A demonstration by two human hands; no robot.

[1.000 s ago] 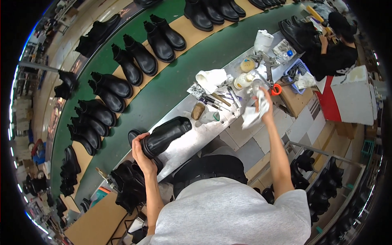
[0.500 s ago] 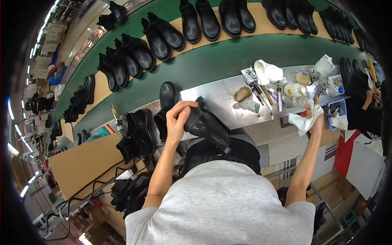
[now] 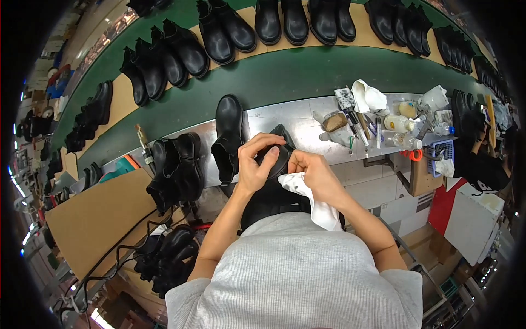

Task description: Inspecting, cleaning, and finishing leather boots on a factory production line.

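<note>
A black boot [image 3: 276,159] is gripped by the closed left hand [image 3: 253,164] at picture centre. A white cloth [image 3: 312,200] is clasped by the right hand [image 3: 318,175], at 3 o'clock of the boot, above the metal surface [image 3: 307,129].

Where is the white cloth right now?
The white cloth is in the right hand, at the centre of the head view, against the black boot the left hand grips.

Boot [image 3: 229,134] left of hands [image 3: 257,167]
</note>
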